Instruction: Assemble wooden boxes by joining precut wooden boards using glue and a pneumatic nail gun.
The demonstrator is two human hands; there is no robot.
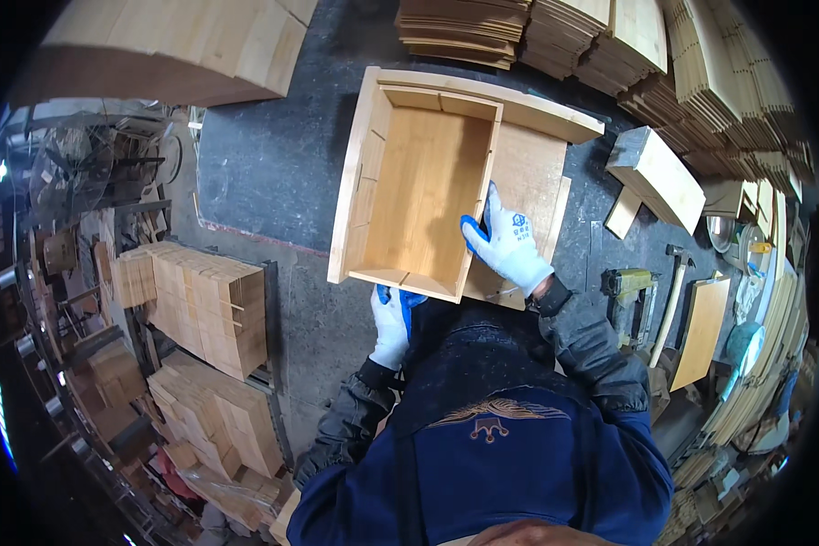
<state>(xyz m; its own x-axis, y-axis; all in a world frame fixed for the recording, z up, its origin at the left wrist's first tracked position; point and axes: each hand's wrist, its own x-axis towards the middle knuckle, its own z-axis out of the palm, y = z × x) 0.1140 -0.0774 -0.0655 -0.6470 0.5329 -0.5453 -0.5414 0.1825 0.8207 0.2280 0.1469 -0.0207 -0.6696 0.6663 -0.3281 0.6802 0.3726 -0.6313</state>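
Note:
An open, shallow wooden box [428,182] of light wood lies in front of me, with thin dark joint lines across its walls. It rests against the raised wooden strips of a corner frame [541,116], whose flat board shows to the right. My right hand [511,250], in a white glove with blue fingertips, grips the box's right wall near its front corner. At the near end my left hand [393,326], gloved the same way, holds the box's front edge from below. Some of its fingers are hidden beneath the box.
On the dark worktable [264,182], a wooden block [664,182], a green nail gun [630,296] and a hammer [672,300] lie to the right. Stacked wooden panels [469,32] line the far edge. Piles of wooden pieces [196,305] stand at the left.

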